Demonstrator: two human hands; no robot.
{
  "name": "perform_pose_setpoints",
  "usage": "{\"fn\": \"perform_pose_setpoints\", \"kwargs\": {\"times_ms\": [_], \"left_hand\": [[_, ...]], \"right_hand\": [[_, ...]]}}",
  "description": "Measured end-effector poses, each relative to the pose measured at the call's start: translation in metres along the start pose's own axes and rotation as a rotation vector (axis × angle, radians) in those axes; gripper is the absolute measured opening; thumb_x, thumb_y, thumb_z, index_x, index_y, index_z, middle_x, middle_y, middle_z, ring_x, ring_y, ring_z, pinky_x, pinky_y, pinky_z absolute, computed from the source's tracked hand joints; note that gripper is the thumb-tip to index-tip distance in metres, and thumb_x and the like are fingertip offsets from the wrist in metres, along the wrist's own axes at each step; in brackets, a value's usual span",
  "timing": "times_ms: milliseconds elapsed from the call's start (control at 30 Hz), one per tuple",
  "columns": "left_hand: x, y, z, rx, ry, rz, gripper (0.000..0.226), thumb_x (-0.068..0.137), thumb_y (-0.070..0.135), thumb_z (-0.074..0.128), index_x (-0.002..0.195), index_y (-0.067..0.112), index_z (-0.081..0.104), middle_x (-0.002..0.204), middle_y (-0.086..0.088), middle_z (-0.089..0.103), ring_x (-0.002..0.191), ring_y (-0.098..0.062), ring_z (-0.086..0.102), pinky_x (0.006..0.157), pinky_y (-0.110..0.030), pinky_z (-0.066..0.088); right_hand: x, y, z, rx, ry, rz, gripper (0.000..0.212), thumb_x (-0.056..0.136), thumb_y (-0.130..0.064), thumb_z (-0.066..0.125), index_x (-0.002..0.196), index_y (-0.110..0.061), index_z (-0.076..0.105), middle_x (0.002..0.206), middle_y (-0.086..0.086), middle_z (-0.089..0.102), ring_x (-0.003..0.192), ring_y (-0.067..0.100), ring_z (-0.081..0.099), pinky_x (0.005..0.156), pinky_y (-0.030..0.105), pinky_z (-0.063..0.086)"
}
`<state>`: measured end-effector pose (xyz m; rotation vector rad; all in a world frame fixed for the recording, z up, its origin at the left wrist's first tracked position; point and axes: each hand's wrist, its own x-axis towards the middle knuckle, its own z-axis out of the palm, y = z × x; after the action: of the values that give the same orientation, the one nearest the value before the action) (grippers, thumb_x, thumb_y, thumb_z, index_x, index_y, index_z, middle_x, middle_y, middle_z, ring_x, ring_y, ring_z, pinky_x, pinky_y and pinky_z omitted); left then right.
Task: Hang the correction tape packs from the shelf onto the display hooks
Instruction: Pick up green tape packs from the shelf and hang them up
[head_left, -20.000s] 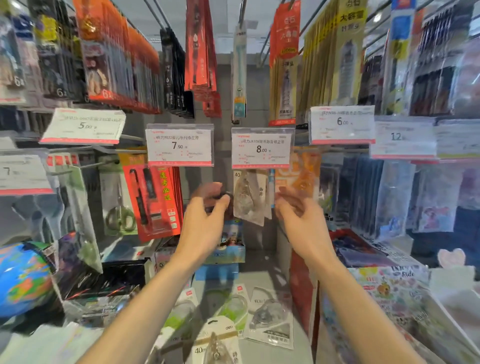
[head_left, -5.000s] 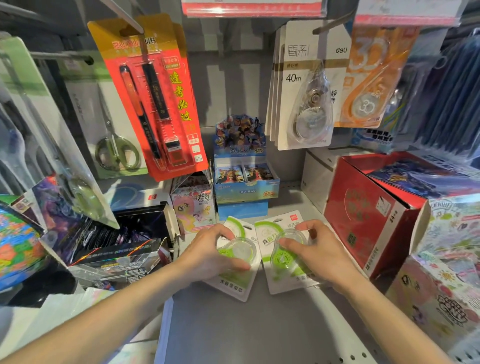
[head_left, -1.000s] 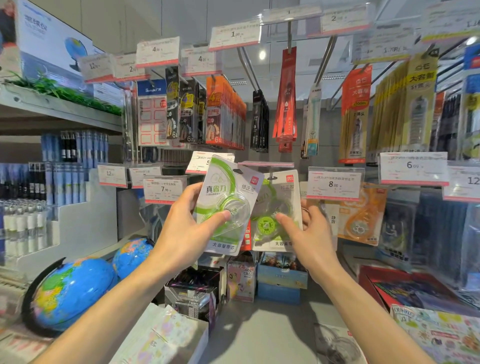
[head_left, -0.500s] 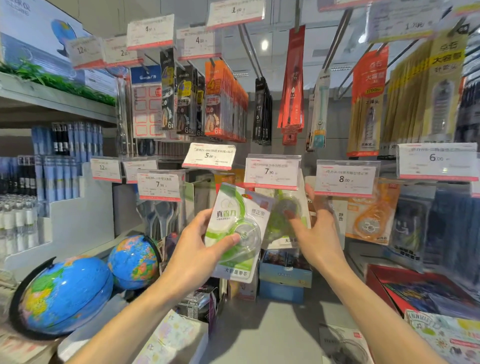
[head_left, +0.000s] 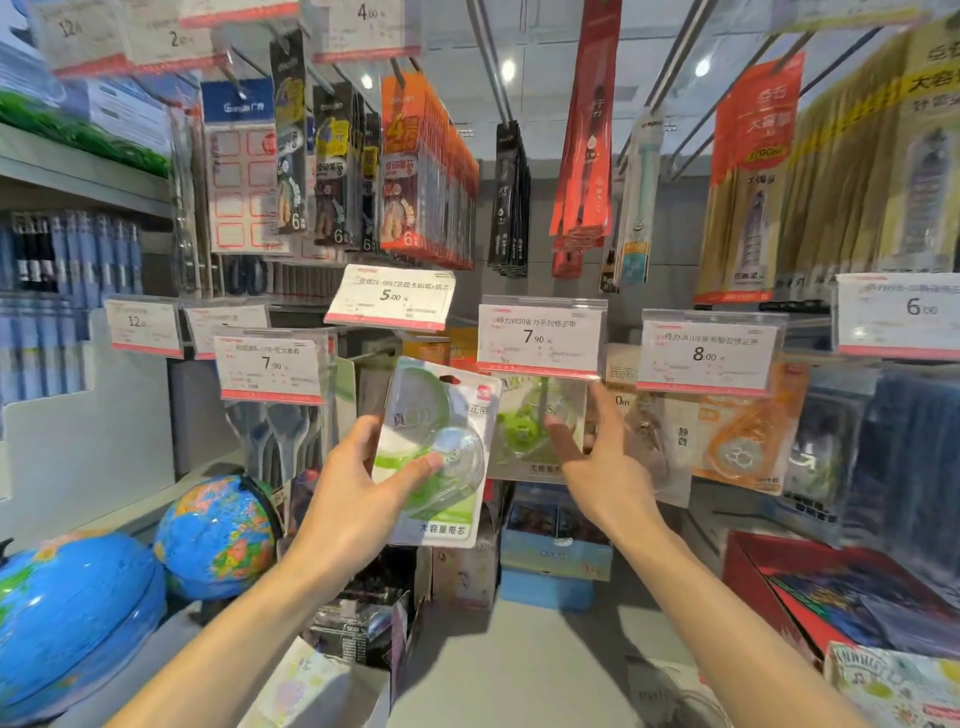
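Note:
My left hand (head_left: 358, 493) is shut on a green-and-white correction tape pack (head_left: 436, 457), held upright in front of the display, thumb across its clear blister. A second green pack (head_left: 530, 426) hangs from the display hook under the 7.90 price tag (head_left: 540, 338). My right hand (head_left: 597, 462) is just right of that pack with its fingers spread, the index finger resting against the pack's front and nothing gripped. A bare hook tip (head_left: 387, 353) pokes out above the pack in my left hand. Another clear pack (head_left: 670, 691) lies on the shelf (head_left: 519, 654) below.
White 40 m packs (head_left: 670, 431) and an orange tape pack (head_left: 748, 441) hang to the right. Two globes (head_left: 218, 535) sit at the lower left. Small boxes (head_left: 556, 545) stand at the shelf's back, with a red box (head_left: 810, 587) at the right. Price tags and hanging stationery crowd overhead.
My right hand has let go of the second green pack, which now hangs under the 7.90 tag, and its fingers have spread. My left hand still holds its pack.

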<state>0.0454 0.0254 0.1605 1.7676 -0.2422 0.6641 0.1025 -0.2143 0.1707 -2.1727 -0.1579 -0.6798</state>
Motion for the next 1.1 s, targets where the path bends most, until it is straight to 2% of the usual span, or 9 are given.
{"fn": "perform_pose_setpoints", "kwargs": {"times_ms": [100,200,333,433,633,733,800,867,1100], "left_hand": [[-0.003,-0.004,0.002,-0.016,-0.003,-0.015,0.027,0.087,0.028,0.082,0.108,0.027,0.066,0.100,0.012,0.079,0.092,-0.003,0.073,0.084,-0.034,0.056],[-0.011,-0.003,0.007,-0.057,-0.032,-0.059,0.042,0.086,0.029,0.083,0.123,0.028,0.064,0.116,0.009,0.077,0.109,-0.010,0.071,0.095,-0.038,0.056],[-0.027,0.002,0.021,-0.166,-0.101,-0.047,0.040,0.087,0.019,0.081,0.122,0.031,0.066,0.111,0.015,0.078,0.101,-0.006,0.075,0.078,-0.021,0.060],[-0.039,0.010,0.037,-0.225,-0.140,-0.060,0.039,0.090,0.010,0.076,0.124,0.025,0.066,0.113,0.010,0.079,0.103,-0.011,0.076,0.082,-0.026,0.061],[-0.058,0.029,0.050,-0.208,-0.238,-0.037,0.039,0.095,0.016,0.072,0.132,0.028,0.063,0.121,0.011,0.076,0.113,-0.011,0.072,0.094,-0.032,0.059],[-0.062,0.034,0.040,0.226,-0.166,0.157,0.047,0.094,0.045,0.069,0.138,0.039,0.055,0.123,0.027,0.058,0.108,0.006,0.063,0.098,-0.029,0.053],[-0.058,0.044,0.030,0.456,-0.070,0.339,0.046,0.094,0.049,0.064,0.137,0.036,0.053,0.113,0.025,0.046,0.092,0.005,0.060,0.086,-0.027,0.053],[-0.047,0.061,0.020,0.605,0.019,0.557,0.043,0.094,0.040,0.067,0.133,0.025,0.057,0.111,0.014,0.046,0.084,-0.002,0.055,0.078,-0.028,0.049],[0.006,0.117,0.023,1.131,0.163,1.105,0.047,0.073,-0.004,0.073,0.119,0.004,0.066,0.123,-0.021,0.064,0.106,-0.038,0.059,0.082,-0.046,0.047]], "right_hand": [[-0.005,-0.003,-0.013,0.009,-0.032,-0.013,0.061,0.103,-0.055,0.048,0.157,-0.036,0.027,0.109,-0.005,0.075,0.076,0.012,0.071,0.075,0.035,0.055],[-0.019,-0.001,-0.025,0.055,-0.016,-0.049,0.034,0.102,-0.041,0.059,0.133,-0.027,0.053,0.074,-0.006,0.073,0.070,0.010,0.071,0.076,0.037,0.059],[-0.055,0.003,-0.035,0.326,-0.145,0.014,0.013,0.099,-0.034,0.067,0.111,-0.029,0.070,0.092,-0.002,0.079,0.078,0.010,0.077,0.074,0.027,0.064],[-0.078,0.000,-0.036,0.553,-0.267,0.050,0.016,0.097,-0.027,0.070,0.113,-0.025,0.070,0.097,-0.002,0.082,0.086,0.009,0.079,0.069,0.017,0.060],[-0.097,0.000,-0.042,0.835,-0.287,0.156,0.035,0.090,-0.004,0.076,0.120,-0.014,0.059,0.103,0.007,0.083,0.089,0.025,0.082,0.064,0.025,0.062],[-0.102,0.005,-0.052,0.812,-0.258,0.115,0.040,0.089,-0.002,0.077,0.123,-0.014,0.058,0.104,0.005,0.083,0.093,0.025,0.081,0.070,0.028,0.064],[-0.103,0.010,-0.061,0.740,-0.212,0.069,0.041,0.088,-0.007,0.078,0.123,-0.017,0.058,0.106,0.000,0.083,0.096,0.020,0.081,0.076,0.029,0.064],[-0.103,0.014,-0.070,0.684,-0.177,0.030,0.041,0.088,-0.012,0.079,0.122,-0.022,0.058,0.107,-0.006,0.082,0.097,0.014,0.080,0.078,0.026,0.063],[-0.102,0.018,-0.082,0.619,-0.154,-0.048,0.039,0.089,-0.016,0.080,0.119,-0.030,0.059,0.107,-0.015,0.080,0.099,0.005,0.077,0.080,0.017,0.060]]}}
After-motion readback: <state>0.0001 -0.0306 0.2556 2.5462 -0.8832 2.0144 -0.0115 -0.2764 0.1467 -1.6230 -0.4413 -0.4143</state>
